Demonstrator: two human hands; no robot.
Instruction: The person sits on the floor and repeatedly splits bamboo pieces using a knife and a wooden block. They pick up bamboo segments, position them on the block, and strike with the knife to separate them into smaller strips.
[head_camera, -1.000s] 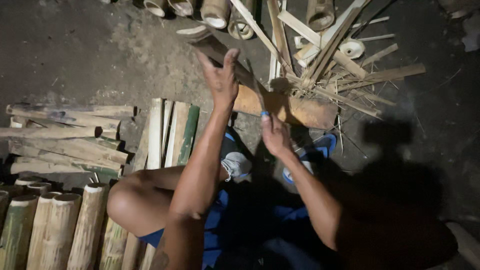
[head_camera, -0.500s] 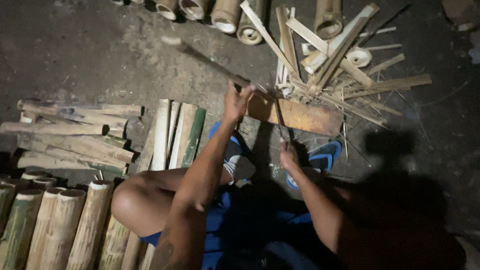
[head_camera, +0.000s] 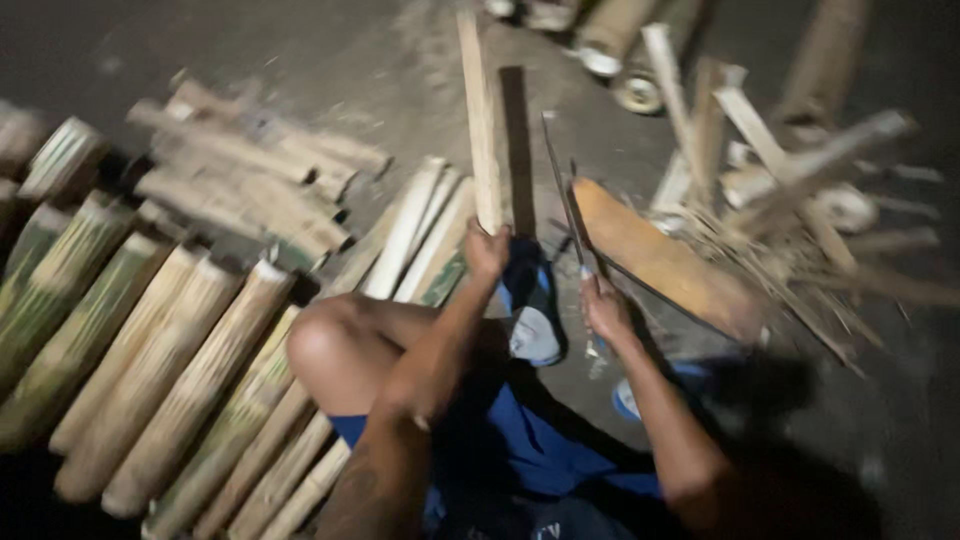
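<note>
The left hand (head_camera: 487, 248) is closed in a full fist around the lower end of a long, pale bamboo slat (head_camera: 478, 120), which stands up from the grip toward twelve o'clock, nearly vertical in the head view and leaning only slightly. The right hand (head_camera: 603, 308) is wrapped shut on the handle of a long knife (head_camera: 562, 195), whose thin dark blade runs up toward eleven o'clock from the fist and lies just beside the slat at its three o'clock side; motion blur hides whether the edge touches the wood. The slat looks stiff, dry and light for its length, likely to split cleanly along the grain and to carry sharp, splintery edges, so the low, whole-fist hold near its base seems the sound place to take it, with the fingers kept clear of the blade's line. At three o'clock from the knife an orange-brown wooden board (head_camera: 665, 258) lies flat on the dark ground (head_camera: 300, 50), and beyond it, toward two o'clock, is a loose heap of offcuts and splinters (head_camera: 800, 180). At nine o'clock from the left hand several split slats (head_camera: 410, 230) lie side by side, and further out toward eight o'clock a row of whole bamboo sections (head_camera: 170, 370) rests against the person's bent knee (head_camera: 330, 345).
</note>
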